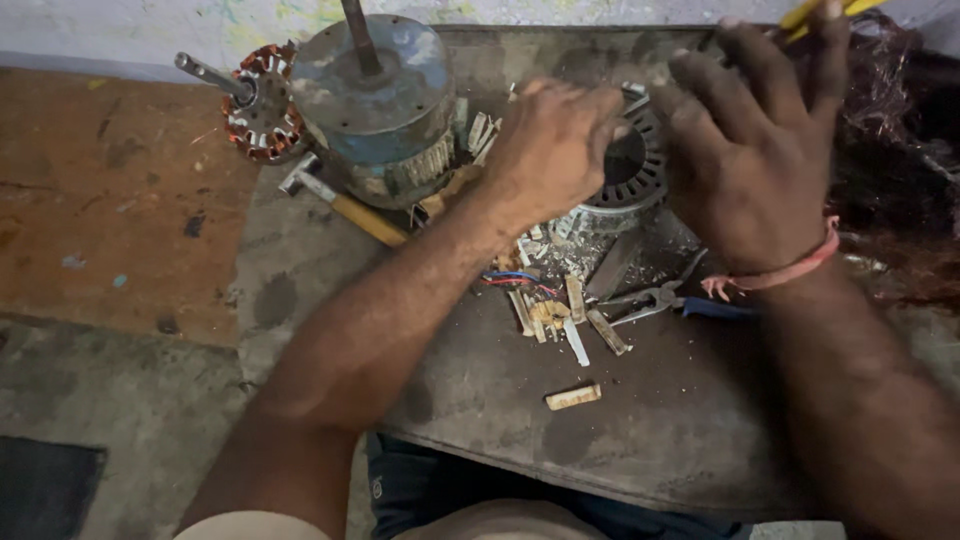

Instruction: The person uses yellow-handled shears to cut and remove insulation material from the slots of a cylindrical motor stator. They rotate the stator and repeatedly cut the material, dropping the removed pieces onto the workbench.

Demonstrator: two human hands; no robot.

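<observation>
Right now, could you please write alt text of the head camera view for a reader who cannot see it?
Two bare hands, left hand and right hand, rest on a round grey slotted metal motor stator on a dark worn metal work plate. Nearby lie blue-handled pliers, a wooden-handled hammer and a blue-grey motor housing.

- This is a small repair workshop for electric motors, set low to the ground.
- A worn, stained metal work slab [620,440] serves as the bench, littered with scraps and filings.
- A blue-grey motor housing [378,95] with its shaft stands on it, and a rotor with copper windings [262,105] lies just beside.
- A slotted metal stator ring [630,170] sits on the slab.
- Hand tools lie about: a hammer with a wooden handle [345,208] and pliers [660,300].
- A tangle of stripped copper wire [900,150] is heaped at the right.
- The floor [110,200] is rough, patched and paint-flecked.
</observation>
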